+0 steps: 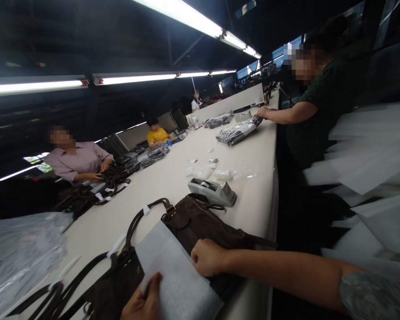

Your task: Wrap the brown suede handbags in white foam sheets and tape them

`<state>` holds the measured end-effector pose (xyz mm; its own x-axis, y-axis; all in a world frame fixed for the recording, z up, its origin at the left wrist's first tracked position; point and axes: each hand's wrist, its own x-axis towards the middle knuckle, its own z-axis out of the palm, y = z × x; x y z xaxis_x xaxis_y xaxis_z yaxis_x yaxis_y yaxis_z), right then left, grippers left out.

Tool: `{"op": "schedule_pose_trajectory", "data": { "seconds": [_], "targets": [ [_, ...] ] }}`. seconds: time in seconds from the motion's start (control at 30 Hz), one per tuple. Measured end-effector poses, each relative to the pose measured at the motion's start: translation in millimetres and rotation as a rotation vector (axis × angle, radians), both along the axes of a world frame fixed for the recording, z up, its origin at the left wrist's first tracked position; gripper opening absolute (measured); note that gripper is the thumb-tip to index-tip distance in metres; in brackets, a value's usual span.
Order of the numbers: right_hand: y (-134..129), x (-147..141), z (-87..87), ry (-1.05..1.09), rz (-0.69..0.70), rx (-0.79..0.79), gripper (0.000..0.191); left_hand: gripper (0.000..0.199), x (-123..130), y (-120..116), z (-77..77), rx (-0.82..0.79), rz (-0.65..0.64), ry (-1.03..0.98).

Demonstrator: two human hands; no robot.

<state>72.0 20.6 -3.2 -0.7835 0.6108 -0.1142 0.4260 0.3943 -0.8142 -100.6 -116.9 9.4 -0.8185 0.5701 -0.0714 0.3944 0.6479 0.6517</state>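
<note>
A dark brown handbag [213, 220] lies at the table's near edge, its handle [136, 222] looped towards the left. Across it lies a thin white packing sheet [173, 266]. My left hand [143, 300], at the bottom, pinches the sheet's lower left side with the thumb on top. On the sheet's right edge, against the bag, rests my right hand [208, 258] with its fingers curled in; what they grip is hidden. A second dark bag [115, 284] with handles partly wrapped in white lies to the left.
A grey tape dispenser [213, 191] stands just beyond the bag, near scraps of clear plastic [206, 172]. Clear plastic sheeting [23, 258] covers the left. Co-workers handle bags around the long white table [173, 180]. White sheets [370, 169] hang in a stack at right.
</note>
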Motion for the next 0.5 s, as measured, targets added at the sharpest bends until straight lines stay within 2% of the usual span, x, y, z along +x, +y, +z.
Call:
{"op": "schedule_pose_trajectory", "data": {
  "seconds": [0.13,0.2,0.27,0.37,0.5],
  "targets": [
    [-4.5,-0.9,-6.7,0.082,0.034,-0.216,0.015,0.063,11.3,19.2,11.3,-0.010,-0.011,-0.035],
    [-5.2,-1.9,-10.9,0.136,0.028,-0.270,0.022,0.065,16.8,21.5,15.5,0.002,0.005,-0.022],
    [-5.5,-0.6,-11.9,0.165,0.006,-0.263,0.024,0.067,22.6,18.8,20.4,0.018,0.049,0.037],
    [-6.8,5.1,-7.3,0.148,-0.013,-0.230,0.016,0.061,27.2,13.2,26.2,0.047,0.133,0.124],
    [-12.3,14.0,-0.2,0.135,-0.012,-0.292,0.009,0.049,20.8,13.8,20.7,-0.001,0.120,0.116]
  ]
}}
